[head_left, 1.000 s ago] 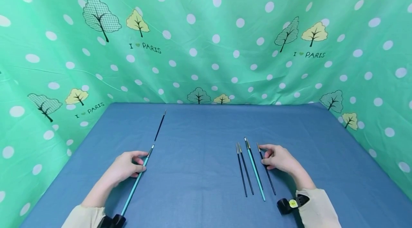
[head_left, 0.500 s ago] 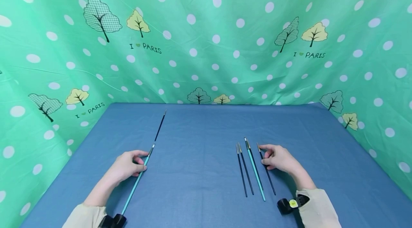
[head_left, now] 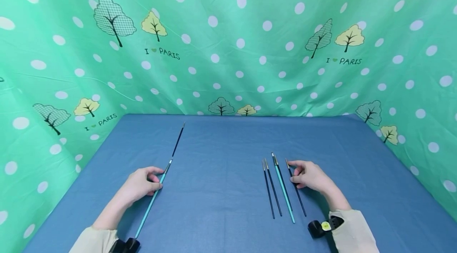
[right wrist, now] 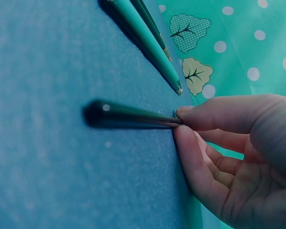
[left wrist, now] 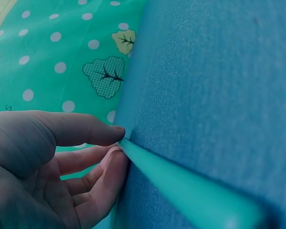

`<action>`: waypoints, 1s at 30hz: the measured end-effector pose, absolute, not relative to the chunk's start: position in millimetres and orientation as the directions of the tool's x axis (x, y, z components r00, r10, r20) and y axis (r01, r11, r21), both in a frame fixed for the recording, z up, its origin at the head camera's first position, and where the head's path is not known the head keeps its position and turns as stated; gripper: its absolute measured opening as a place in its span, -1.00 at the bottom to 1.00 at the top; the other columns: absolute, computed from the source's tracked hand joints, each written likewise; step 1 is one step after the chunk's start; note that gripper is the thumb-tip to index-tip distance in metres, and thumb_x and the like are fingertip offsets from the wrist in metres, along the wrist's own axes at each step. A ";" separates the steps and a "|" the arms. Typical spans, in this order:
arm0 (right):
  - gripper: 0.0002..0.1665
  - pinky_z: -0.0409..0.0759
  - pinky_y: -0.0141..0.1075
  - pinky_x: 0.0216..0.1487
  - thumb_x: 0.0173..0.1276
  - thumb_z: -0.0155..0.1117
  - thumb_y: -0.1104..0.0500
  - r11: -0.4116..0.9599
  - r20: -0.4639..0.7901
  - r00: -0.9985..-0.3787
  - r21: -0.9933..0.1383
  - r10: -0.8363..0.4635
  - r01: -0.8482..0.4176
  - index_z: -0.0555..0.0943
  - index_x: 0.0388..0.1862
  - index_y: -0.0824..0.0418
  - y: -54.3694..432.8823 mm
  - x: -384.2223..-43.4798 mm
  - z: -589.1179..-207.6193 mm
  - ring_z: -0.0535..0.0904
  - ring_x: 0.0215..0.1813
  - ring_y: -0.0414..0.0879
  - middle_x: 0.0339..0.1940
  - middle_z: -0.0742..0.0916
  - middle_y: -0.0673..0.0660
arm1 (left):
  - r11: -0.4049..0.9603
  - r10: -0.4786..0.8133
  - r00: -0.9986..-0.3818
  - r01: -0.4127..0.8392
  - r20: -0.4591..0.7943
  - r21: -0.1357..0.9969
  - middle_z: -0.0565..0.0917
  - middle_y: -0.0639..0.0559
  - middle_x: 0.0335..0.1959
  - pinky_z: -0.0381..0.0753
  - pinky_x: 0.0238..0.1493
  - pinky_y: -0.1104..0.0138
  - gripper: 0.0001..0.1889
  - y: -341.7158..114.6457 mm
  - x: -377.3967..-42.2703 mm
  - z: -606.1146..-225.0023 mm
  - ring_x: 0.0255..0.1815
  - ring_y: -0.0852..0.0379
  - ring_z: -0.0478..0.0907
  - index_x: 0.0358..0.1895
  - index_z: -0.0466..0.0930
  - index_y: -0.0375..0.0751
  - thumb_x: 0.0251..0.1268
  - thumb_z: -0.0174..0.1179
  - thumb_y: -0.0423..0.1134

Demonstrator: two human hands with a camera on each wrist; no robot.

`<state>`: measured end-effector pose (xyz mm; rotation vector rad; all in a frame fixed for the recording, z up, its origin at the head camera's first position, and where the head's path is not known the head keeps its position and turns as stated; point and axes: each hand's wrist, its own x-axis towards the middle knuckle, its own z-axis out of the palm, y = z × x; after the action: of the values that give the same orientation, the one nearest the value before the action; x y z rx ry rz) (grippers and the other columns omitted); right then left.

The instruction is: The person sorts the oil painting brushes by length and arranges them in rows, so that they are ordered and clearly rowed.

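Note:
My left hand pinches a turquoise paintbrush near its ferrule at the left of the table; in the left wrist view the handle slants toward the camera from between thumb and fingers. On the right side, my right hand pinches a dark-handled paintbrush near its bristle end. The right wrist view shows its rounded handle end close to the camera. Just left of that hand lie a second turquoise brush with a dark brush beside it, and two thin dark brushes.
A dark paintbrush lies beyond the left hand, its handle end close to the turquoise brush's tip. The blue cloth covers the table. A green dotted curtain hangs behind and along both sides.

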<state>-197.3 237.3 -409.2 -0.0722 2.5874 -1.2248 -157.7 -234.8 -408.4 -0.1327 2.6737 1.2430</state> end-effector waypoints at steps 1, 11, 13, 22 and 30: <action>-0.29 0.61 -0.27 -0.47 0.11 0.27 0.37 0.639 -0.227 -0.960 -0.766 -0.162 0.073 0.32 0.28 0.34 237.4 -197.4 -409.5 0.50 -0.52 -0.12 -0.45 0.52 0.14 | 0.644 -0.001 -0.978 -0.159 -0.207 0.748 0.50 -0.02 -0.48 0.59 -0.48 0.32 -0.55 -234.8 -157.4 -408.1 -0.52 0.14 0.50 0.06 0.47 -0.36 0.00 0.24 -0.42; -0.29 0.61 -0.27 -0.46 0.12 0.27 0.36 0.630 -0.222 -0.958 -0.774 -0.182 0.059 0.31 0.29 0.34 237.9 -197.0 -407.6 0.49 -0.50 -0.11 -0.44 0.52 0.15 | 0.675 0.002 -0.983 -0.134 -0.183 0.726 0.53 -0.01 -0.47 0.59 -0.46 0.33 -0.58 -231.1 -160.4 -398.2 -0.52 0.15 0.54 0.05 0.47 -0.36 0.05 0.21 -0.37; -0.29 0.61 -0.27 -0.46 0.12 0.27 0.36 0.629 -0.222 -0.957 -0.775 -0.184 0.059 0.31 0.29 0.34 237.9 -197.0 -407.1 0.49 -0.50 -0.11 -0.44 0.51 0.15 | 0.687 -0.006 -0.983 -0.136 -0.182 0.714 0.55 -0.01 -0.44 0.57 -0.45 0.33 -0.59 -227.9 -163.0 -396.0 -0.53 0.16 0.55 0.05 0.47 -0.33 0.06 0.20 -0.35; -0.29 0.61 -0.27 -0.46 0.12 0.27 0.35 0.629 -0.225 -0.956 -0.775 -0.187 0.059 0.30 0.29 0.35 238.8 -197.1 -408.0 0.49 -0.50 -0.11 -0.44 0.52 0.15 | 0.667 0.006 -0.983 -0.133 -0.185 0.733 0.55 -0.05 -0.39 0.54 -0.45 0.28 -0.63 -197.6 -174.6 -386.7 -0.53 0.11 0.55 0.05 0.48 -0.30 0.12 0.17 -0.34; -0.29 0.61 -0.28 -0.46 0.12 0.26 0.36 0.633 -0.231 -0.956 -0.771 -0.182 0.066 0.31 0.29 0.34 238.4 -198.0 -408.7 0.49 -0.52 -0.12 -0.44 0.52 0.14 | 0.623 0.042 -0.984 -0.110 -0.174 0.774 0.52 -0.05 -0.40 0.59 -0.45 0.30 -0.68 -157.8 -188.4 -392.2 -0.56 0.13 0.55 -0.01 0.54 -0.26 0.11 0.20 -0.34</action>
<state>-198.0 238.4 -408.7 -0.0935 2.5697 -1.2309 -188.4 -157.8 -392.2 -0.0560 2.6692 1.2914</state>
